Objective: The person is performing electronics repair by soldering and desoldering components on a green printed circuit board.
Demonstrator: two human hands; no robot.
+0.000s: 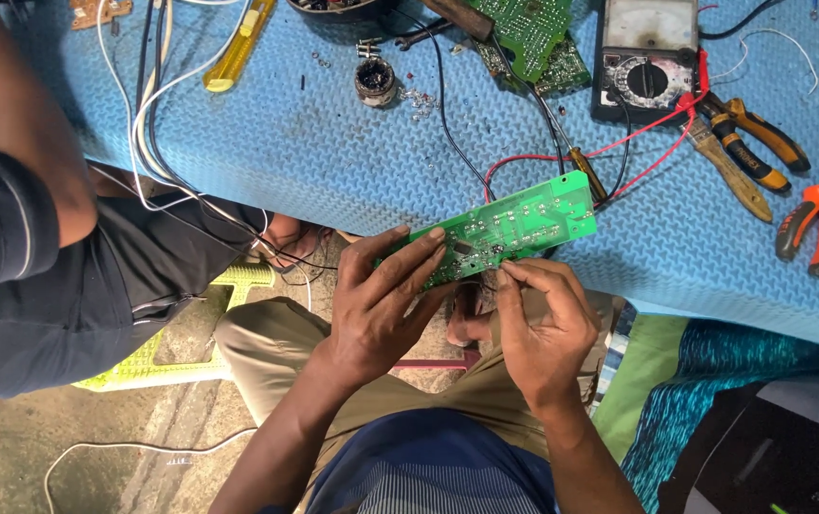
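Observation:
A long green circuit board (514,224) is tilted at the near edge of the blue mat, solder side up. My left hand (385,300) grips its left end, fingers laid across the top. My right hand (538,324) pinches at the board's lower edge near the middle, fingertips together on something too small to make out. Red and black wires (523,162) run from the board toward the analog multimeter (644,59).
On the blue mat (314,143) lie orange-handled pliers (814,214), yellow-black pliers (752,143), a screwdriver (585,171), a yellow utility knife (236,46), more green boards (528,38) and a small coil (376,81). Another person in dark clothes (38,247) sits at left, white cables (157,143) beside them.

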